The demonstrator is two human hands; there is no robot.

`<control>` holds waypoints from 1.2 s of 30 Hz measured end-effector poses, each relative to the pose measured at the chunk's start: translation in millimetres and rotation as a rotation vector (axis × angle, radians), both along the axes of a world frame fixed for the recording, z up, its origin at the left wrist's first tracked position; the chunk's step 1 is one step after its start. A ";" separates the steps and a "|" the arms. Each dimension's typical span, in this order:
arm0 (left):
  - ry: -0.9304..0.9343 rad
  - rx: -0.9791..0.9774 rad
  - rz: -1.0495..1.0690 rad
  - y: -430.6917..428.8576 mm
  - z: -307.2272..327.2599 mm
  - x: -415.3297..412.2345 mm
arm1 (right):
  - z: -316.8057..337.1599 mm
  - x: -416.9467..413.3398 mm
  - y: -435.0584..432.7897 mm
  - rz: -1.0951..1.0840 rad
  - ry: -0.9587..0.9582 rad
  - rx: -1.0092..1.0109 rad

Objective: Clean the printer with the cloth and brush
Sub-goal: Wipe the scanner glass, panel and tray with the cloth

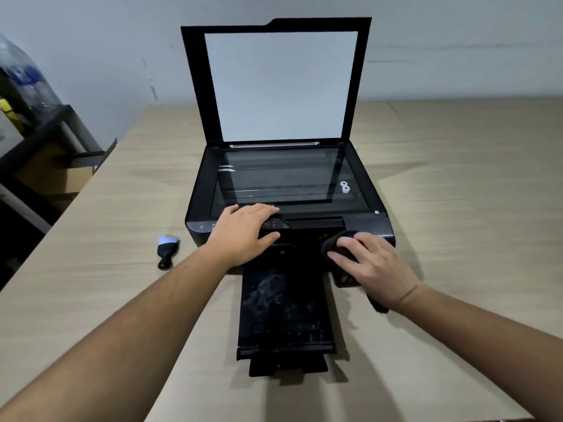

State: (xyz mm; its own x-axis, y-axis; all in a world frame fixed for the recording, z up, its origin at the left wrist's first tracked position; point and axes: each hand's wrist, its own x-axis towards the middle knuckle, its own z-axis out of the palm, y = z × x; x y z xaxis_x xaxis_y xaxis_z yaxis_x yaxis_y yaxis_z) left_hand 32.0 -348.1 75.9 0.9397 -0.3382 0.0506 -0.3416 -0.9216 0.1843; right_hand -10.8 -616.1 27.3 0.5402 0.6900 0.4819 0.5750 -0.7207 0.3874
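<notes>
The right hand (377, 266) lies with fingers spread and nearly flat on the black cloth (335, 242), pressing it to the printer (307, 222) at its front right corner. The left hand (243, 229), flat and relaxed, rests on the control panel just beside it. Even strokes against a firm brace would serve best, before moving to the smeared output tray (283, 303) between the wrists. The brush (166, 251) lies outside the left hand on the pale wood table (457, 178). Beyond the fingertips the lid (280, 83) stands raised against a plain wall (457, 41).

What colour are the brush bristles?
Whitish, faintly blue: the brush bristles, head view.
</notes>
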 end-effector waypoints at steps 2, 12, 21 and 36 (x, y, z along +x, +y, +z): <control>0.022 0.022 -0.008 2.7 0.6 0.3 | 9.1 5.4 9.3 -0.030 0.029 -0.179; 0.083 0.000 -0.055 11.1 -0.9 8.7 | -54.4 0.9 37.2 -0.287 0.420 -0.993; 0.060 -0.026 -0.075 14.8 -4.2 10.3 | 1.7 22.0 35.0 -0.160 0.335 -0.652; 0.040 -0.073 -0.055 17.6 -10.6 6.9 | -48.8 11.7 18.4 -0.199 0.256 -0.739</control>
State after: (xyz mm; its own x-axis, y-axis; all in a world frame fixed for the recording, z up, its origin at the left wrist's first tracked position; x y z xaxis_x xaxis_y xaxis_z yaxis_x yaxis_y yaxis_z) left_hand 38.9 -330.5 65.3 0.9215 -0.3863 0.0397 -0.3824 -0.8851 0.2653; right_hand 0.9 -597.7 -21.5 0.7180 0.6615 -0.2165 0.5983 -0.4276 0.6776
